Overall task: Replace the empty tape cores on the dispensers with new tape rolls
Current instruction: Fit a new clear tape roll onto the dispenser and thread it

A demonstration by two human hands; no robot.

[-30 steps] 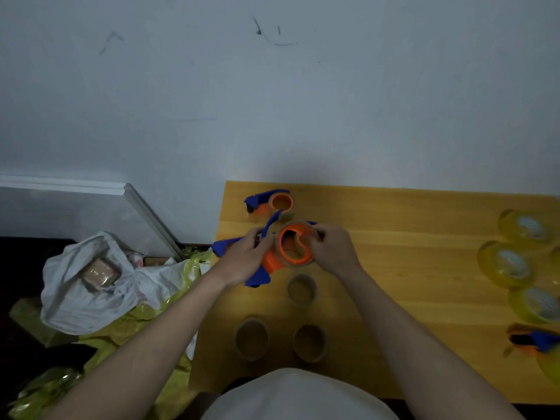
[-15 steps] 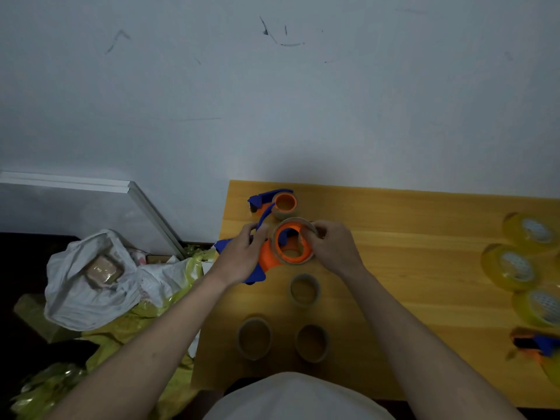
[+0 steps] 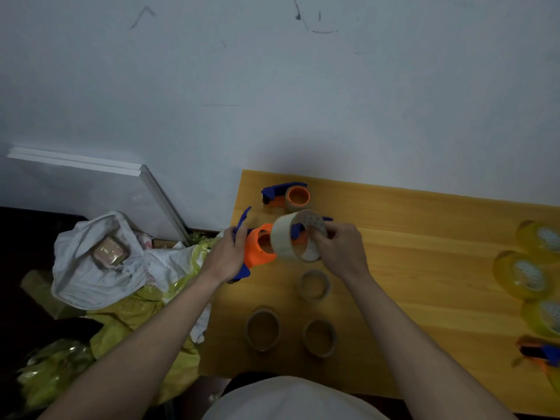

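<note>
3 dispensers (image 3: 257, 247), 4 cores (image 3: 298, 236), 3 rolls (image 3: 522, 275)

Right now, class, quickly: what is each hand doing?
Left hand: grips the tape dispenser.
Right hand: pinches the empty tape core, pulled off the dispenser.

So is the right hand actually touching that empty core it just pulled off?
Touching. The head view shows the right hand pinching the empty core's rim, fingers curled inside the ring, thumb outside.

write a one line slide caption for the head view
Right hand holds an empty tape core just off the orange dispenser gripped by the left hand.
</note>
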